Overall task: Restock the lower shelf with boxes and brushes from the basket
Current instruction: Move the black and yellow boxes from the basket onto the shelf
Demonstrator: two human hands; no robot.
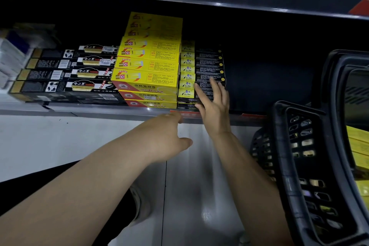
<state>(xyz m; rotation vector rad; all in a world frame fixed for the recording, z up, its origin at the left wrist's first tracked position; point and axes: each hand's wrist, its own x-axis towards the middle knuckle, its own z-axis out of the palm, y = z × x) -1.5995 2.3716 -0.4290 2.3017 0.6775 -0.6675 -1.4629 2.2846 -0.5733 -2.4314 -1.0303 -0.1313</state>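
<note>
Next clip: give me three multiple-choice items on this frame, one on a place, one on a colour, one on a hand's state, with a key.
1. The basket stands where?
A. right of the arms
B. on the upper shelf
C. left of the black boxes

2. The tallest stack of boxes is what colour?
A. white
B. yellow
C. green

3. The right hand is doing what?
A. gripping a brush
B. hanging inside the basket
C. resting straight fingers on the dark boxes

Key: 1 A, it sits at the frame's right edge; 2 B, the middle stack is yellow; 3 C, fingers lie flat on the box fronts.
</note>
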